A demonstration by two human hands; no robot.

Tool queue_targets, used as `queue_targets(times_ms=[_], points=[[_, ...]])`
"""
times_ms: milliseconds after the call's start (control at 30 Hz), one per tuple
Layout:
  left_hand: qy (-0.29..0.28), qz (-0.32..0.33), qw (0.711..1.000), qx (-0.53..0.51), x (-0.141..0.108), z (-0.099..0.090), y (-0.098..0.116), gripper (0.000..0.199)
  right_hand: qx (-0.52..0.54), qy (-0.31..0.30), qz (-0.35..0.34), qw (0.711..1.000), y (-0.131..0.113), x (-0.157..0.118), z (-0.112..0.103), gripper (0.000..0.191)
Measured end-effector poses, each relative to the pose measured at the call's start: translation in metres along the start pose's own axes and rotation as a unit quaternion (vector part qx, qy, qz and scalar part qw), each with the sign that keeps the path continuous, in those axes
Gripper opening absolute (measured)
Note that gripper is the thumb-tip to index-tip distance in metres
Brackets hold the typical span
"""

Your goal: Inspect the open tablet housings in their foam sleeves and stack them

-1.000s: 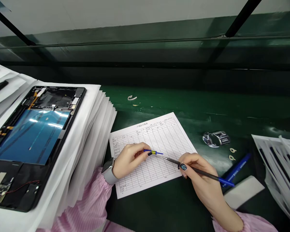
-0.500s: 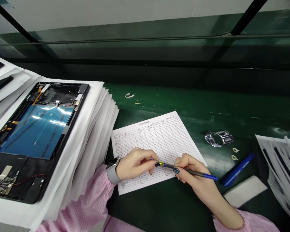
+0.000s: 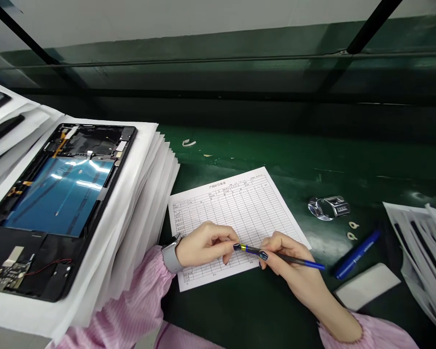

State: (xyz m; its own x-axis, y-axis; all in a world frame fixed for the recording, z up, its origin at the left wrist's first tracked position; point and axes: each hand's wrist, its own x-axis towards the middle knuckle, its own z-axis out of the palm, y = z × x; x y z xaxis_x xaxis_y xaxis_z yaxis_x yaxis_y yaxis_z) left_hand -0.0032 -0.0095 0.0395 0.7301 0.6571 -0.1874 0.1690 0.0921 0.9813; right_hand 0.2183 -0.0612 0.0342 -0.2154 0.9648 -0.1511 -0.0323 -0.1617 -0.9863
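The table (image 3: 247, 150) is dark green and smooth, a little shiny, with some scratches. On its left stands a stack of white sheets (image 3: 141, 213), thin and soft-looking, with loose edges. On the stack lies an opened tablet (image 3: 63, 196), flat, with a glossy blue panel and bare circuit parts; it looks fragile. The printed form (image 3: 236, 208) is one thin sheet, lying at a slant under the hands.

The left hand (image 3: 205, 246) has its grip pinching the front end of the pen (image 3: 292, 259), beside the yellow band. The right hand (image 3: 296, 277) has its grip closed on the dark barrel, between thumb and fingers. So the pen is between both hands, over the lower right of the form. I judge it light and stiff, probably hard plastic. Its slim round barrel may turn in the fingers, so the middle seems the best place to hold, and the narrow front end wants only gentle pressure.

To the right lie a pale flat block (image 3: 366, 286) with rounded corners, a thick blue marker (image 3: 356, 255), a clear, curved plastic piece (image 3: 341, 208) and two small cream rings (image 3: 356, 226) with tabs.
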Motion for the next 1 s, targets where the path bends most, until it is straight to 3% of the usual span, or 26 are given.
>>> queue_targets(times_ms=[67,133,233,333,467,567,1000], points=[[0.016,0.026,1.000,0.004,0.001,-0.005,0.000,0.022,0.016,0.008,-0.026,1.000,0.001,-0.002,-0.001,0.022],[0.079,0.069,0.994,0.024,0.001,-0.012,0.000,0.028,-0.009,0.053,-0.060,0.997,0.002,-0.004,-0.005,0.026],[0.240,0.087,0.965,0.056,0.001,-0.022,-0.001,0.025,-0.161,0.148,-0.113,0.969,0.004,-0.004,-0.013,0.027],[0.330,0.050,0.941,0.048,0.002,-0.025,-0.001,0.018,-0.306,0.149,-0.133,0.931,0.011,0.000,-0.020,0.027],[0.313,0.020,0.949,0.044,0.003,-0.024,-0.002,0.015,-0.431,0.101,-0.130,0.887,0.023,0.005,-0.021,0.040],[0.312,0.015,0.949,0.041,0.004,-0.024,-0.004,0.015,-0.463,0.082,-0.146,0.871,0.027,0.005,-0.020,0.044],[0.328,0.034,0.944,-0.027,0.003,-0.025,-0.011,0.015,-0.472,0.091,-0.133,0.867,0.028,0.005,-0.021,0.042]])
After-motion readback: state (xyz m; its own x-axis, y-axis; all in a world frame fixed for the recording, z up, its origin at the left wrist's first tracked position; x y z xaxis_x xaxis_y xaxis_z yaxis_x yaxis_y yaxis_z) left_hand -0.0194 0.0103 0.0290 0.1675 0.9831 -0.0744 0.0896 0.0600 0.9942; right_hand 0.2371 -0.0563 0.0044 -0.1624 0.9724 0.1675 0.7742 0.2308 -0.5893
